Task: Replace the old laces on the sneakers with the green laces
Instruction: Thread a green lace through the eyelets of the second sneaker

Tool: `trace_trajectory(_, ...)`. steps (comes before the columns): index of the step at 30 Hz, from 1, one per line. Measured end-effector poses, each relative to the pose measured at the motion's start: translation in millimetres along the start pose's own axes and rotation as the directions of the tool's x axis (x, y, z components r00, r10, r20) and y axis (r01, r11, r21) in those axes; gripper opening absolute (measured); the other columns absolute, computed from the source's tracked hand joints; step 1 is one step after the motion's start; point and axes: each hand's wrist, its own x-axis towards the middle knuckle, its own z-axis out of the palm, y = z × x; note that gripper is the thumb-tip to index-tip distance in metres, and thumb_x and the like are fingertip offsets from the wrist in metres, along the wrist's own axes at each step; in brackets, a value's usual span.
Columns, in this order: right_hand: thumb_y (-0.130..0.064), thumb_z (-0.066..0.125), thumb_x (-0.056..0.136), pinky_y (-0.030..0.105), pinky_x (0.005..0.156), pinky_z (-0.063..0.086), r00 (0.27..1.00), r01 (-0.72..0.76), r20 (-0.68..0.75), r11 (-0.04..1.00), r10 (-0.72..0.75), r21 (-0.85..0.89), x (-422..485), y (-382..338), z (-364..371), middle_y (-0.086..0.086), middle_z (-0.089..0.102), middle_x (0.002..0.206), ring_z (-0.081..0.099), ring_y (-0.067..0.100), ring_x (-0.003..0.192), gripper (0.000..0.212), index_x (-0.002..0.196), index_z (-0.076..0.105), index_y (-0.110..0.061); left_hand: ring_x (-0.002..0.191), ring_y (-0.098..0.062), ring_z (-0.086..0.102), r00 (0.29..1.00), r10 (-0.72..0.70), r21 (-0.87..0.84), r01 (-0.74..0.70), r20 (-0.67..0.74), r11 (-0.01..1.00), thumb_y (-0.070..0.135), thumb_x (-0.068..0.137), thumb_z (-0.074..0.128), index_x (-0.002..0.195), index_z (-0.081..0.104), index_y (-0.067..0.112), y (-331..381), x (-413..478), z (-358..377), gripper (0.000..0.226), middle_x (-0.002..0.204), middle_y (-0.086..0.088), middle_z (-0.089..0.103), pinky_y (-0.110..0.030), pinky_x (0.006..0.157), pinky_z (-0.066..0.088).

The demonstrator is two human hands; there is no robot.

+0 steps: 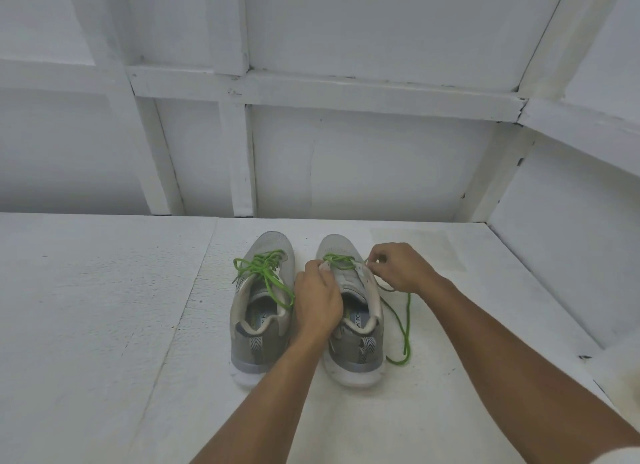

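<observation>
A single head-worn camera is looking forward and steeply down from above the person's own forearms, which are entering from the bottom edge. It is facing a white panelled wall (346, 82) filling the upper half, with the white table (104, 325) spreading below. The wide lens is bending straight edges outward, and the view is sitting close to the work.
</observation>
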Motion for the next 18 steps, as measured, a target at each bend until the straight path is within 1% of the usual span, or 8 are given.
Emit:
trace_trajectory(2, -0.031, 0.062, 0.091, 0.028, 0.072, 0.042, 0.999, 0.019, 0.039, 1.0, -0.019, -0.015, -0.5, 0.2, -1.5, -0.006, 0.056, 0.091, 0.053, 0.015, 0.084, 0.016, 0.104, 0.069, -0.023, 0.103, -0.03, 0.054, 1.0, 0.0, 0.001, 0.0, -0.001, 1.0, 0.027, 0.103, 0.033, 0.117, 0.057, 0.01, -0.7, -0.1, 0.9, 0.032, 0.11, -0.014, 0.059, -0.04, 0.09, 0.043)
trace_trajectory(5, -0.028, 0.058, 0.092, 0.03, 0.072, 0.044, 0.999, 0.012, 0.041, 0.999, -0.01, -0.049, -3.1, -1.1, 0.4, -0.002, 0.06, 0.096, 0.054, 0.017, 0.085, 0.015, 0.099, 0.069, -0.021, 0.104, -0.031, 0.054, 1.0, -0.002, 0.003, 0.002, -0.011, 1.0, 0.026, 0.103, 0.033, 0.118, 0.057, 0.009, -1.6, 1.0, 2.4, 0.033, 0.11, -0.015, 0.059, -0.04, 0.09, 0.043)
trace_trajectory(8, -0.026, 0.055, 0.087, 0.032, 0.069, 0.046, 0.999, -0.03, -0.038, 0.998, 0.028, -0.056, -5.7, -0.9, -5.9, -0.002, 0.061, 0.088, 0.058, 0.019, 0.077, 0.013, 0.087, 0.063, -0.015, 0.105, -0.031, 0.053, 1.0, -0.001, 0.009, 0.002, -0.016, 1.0, 0.025, 0.103, 0.033, 0.121, 0.056, 0.008, -2.0, 1.3, 2.6, 0.034, 0.112, -0.015, 0.059, -0.039, 0.09, 0.043)
trace_trajectory(10, -0.027, 0.056, 0.084, 0.031, 0.065, 0.046, 0.988, -0.092, -0.129, 0.994, 0.085, -0.052, -6.1, 0.6, -18.4, -0.004, 0.061, 0.083, 0.058, 0.018, 0.073, 0.011, 0.081, 0.06, -0.018, 0.105, -0.03, 0.053, 1.0, 0.003, 0.021, -0.003, -0.02, 1.0, 0.025, 0.103, 0.032, 0.119, 0.056, 0.008, -1.6, 1.1, 2.6, 0.033, 0.112, -0.014, 0.058, -0.039, 0.09, 0.042)
trace_trajectory(12, -0.027, 0.055, 0.084, 0.027, 0.059, 0.042, 0.977, -0.147, -0.163, 0.988, 0.138, -0.047, -7.7, 2.1, -30.6, -0.006, 0.059, 0.081, 0.056, 0.016, 0.071, 0.009, 0.08, 0.059, -0.02, 0.104, -0.029, 0.052, 1.0, 0.008, 0.044, -0.008, -0.013, 0.999, 0.024, 0.103, 0.032, 0.118, 0.055, 0.008, -0.1, 0.2, 2.4, 0.033, 0.112, -0.014, 0.057, -0.037, 0.088, 0.041)
trace_trajectory(15, -0.025, 0.056, 0.083, 0.029, 0.061, 0.045, 0.983, -0.157, -0.095, 0.988, 0.155, -0.012, -10.5, 2.3, -37.1, -0.003, 0.064, 0.079, 0.058, 0.017, 0.067, 0.008, 0.079, 0.06, -0.02, 0.106, -0.028, 0.051, 1.0, 0.011, 0.101, -0.013, 0.013, 0.995, 0.025, 0.102, 0.031, 0.122, 0.054, 0.01, 5.2, 0.7, -0.7, 0.034, 0.118, -0.013, 0.054, -0.036, 0.089, 0.039)
trace_trajectory(17, -0.02, 0.057, 0.083, 0.028, 0.064, 0.048, 0.992, -0.119, -0.042, 0.991, 0.122, 0.067, -13.9, 1.2, -37.9, -0.001, 0.066, 0.083, 0.062, 0.02, 0.075, 0.008, 0.078, 0.063, -0.019, 0.11, -0.029, 0.051, 0.998, 0.028, 0.165, -0.036, 0.051, 0.986, 0.025, 0.1, 0.035, 0.126, 0.054, 0.012, 13.1, 5.8, -3.6, 0.035, 0.124, -0.012, 0.049, -0.036, 0.094, 0.04)
trace_trajectory(18, -0.018, 0.058, 0.084, 0.027, 0.064, 0.047, 0.994, -0.102, -0.025, 0.987, 0.106, 0.121, -16.0, 0.1, -38.7, -0.001, 0.067, 0.085, 0.062, 0.02, 0.078, 0.009, 0.078, 0.064, -0.019, 0.112, -0.03, 0.051, 0.995, 0.056, 0.228, -0.074, 0.082, 0.971, 0.025, 0.098, 0.036, 0.127, 0.055, 0.014, 19.0, 11.4, -4.7, 0.036, 0.127, -0.012, 0.048, -0.038, 0.097, 0.041)
